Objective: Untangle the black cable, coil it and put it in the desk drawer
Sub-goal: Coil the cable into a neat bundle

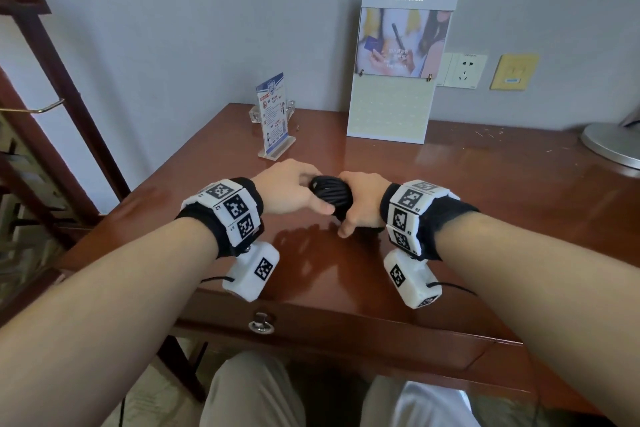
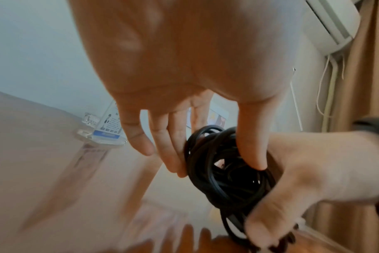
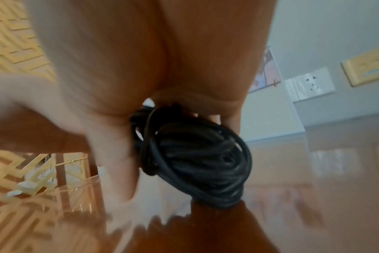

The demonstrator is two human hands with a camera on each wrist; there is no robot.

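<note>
The black cable is wound into a thick coil and held just above the brown desk, between both hands. My left hand pinches the coil's left side: its thumb presses on the near loops and its fingers lie against the far side. My right hand grips the coil's right side, palm around the loops. The cable's ends are hidden. The desk drawer with its ring pull is closed, below my wrists.
A small acrylic sign holder and a tall display stand stand at the back of the desk. A grey lamp base sits at the far right. A wooden rack rises on the left. My knees are under the drawer.
</note>
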